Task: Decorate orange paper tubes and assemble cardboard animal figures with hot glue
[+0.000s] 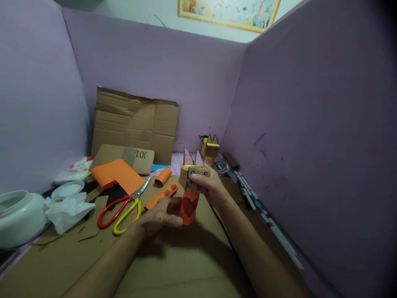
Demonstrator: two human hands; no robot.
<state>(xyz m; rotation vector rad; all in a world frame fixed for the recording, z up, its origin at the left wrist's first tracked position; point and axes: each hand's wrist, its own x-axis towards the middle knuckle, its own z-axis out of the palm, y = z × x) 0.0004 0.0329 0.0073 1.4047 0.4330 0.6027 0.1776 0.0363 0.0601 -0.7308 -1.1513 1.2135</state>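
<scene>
Both my hands hold a small paper-and-cardboard figure (190, 198) over the cardboard sheet (173, 265) on the table. It has an orange tube body with a red heart, a brown cardboard head with dot eyes, and pink ears. My left hand (163, 215) grips the orange body from the left, thumb under its bottom end. My right hand (211, 187) pinches the cardboard head from the right.
Red-and-yellow scissors (124, 209) lie left of my hands, with orange paper (118, 174), an orange roll (163, 176) and an orange strip (161, 195). A second figure (211, 149) stands behind. A white jar (18, 215), tissue (66, 209), leaning cardboard (135, 122) and pens (260, 209) surround the spot.
</scene>
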